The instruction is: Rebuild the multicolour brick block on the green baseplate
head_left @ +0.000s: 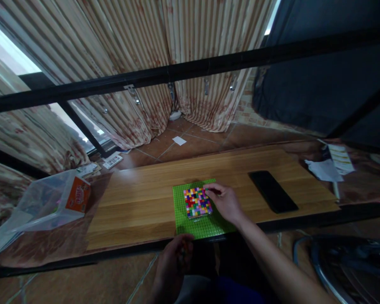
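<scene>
In left hand (172,256), pieces (185,247) half-hidden

I see studded plastic baseplate (180,219) at near edge of smooth wood-grain desk (136,202), plastic bricks (198,203), cloth curtains (129,46).

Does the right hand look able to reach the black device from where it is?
Probably yes: the right hand is at the coloured bricks, the black device lies to its right on the wooden board, and nothing visible stands between them.
</scene>
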### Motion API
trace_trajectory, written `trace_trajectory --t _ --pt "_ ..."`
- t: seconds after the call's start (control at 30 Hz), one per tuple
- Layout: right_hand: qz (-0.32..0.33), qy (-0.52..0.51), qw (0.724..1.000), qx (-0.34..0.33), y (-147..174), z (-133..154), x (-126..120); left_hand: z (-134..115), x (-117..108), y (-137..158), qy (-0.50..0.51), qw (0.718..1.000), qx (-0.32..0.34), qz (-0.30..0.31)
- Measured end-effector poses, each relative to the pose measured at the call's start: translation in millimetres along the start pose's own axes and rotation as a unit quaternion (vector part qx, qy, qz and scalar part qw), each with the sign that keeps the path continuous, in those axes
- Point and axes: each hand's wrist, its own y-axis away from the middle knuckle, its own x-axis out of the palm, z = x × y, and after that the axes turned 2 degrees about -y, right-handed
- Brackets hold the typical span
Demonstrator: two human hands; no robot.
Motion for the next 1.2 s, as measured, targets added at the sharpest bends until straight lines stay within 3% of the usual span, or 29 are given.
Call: trace_trajectory --t 0.27,0.47,0.73,0.97,1.2 --pt "0.044 0.124 0.988 -0.083 -15.9 1.9 4.1 -4.9 -1.0 -0.5 -0.003 1.000 -0.007 0.015" --pt "0.043 0.114 0.992 -0.045 -18.8 -3.7 7.3 -0.5 -3.9 -1.0 -0.018 0.999 0.009 0.029" --pt "0.079 0.139 0.984 -0.083 -18.0 10.2 1.0 -4.5 -3.8 -0.7 -0.019 1.000 0.002 0.015" --pt "0.090 0.136 0.983 -0.081 -22.5 4.5 2.0 -4.8 -2.4 -0.1 -0.024 1.000 0.007 0.006" --pt "0.111 0.038 0.993 -0.010 -29.7 -4.4 2.5 -3.8 -2.7 -3.4 -0.023 1.000 0.010 0.019"
